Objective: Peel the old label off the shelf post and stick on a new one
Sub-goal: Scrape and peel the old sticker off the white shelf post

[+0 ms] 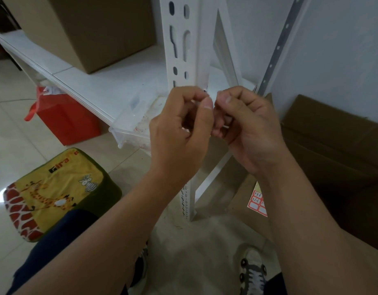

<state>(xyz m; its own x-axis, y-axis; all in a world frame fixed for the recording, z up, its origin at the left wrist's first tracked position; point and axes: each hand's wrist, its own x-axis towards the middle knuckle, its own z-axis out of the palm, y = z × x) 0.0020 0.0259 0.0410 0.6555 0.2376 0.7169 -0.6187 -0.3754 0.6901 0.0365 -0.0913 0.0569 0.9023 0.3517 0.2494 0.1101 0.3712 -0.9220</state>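
At frame centre, before the one white slotted shelf post [183,50], two hands, left hand [179,126] and right hand [247,126], pinch one small, mostly hidden label [205,90] with red edging.

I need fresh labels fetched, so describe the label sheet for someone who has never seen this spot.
Start at the white shelf post and follow it down to the floor. Just right of its foot, a label sheet lies on flattened brown cardboard, partly hidden by the right forearm. It alone shows red-bordered white rectangles with handwriting.
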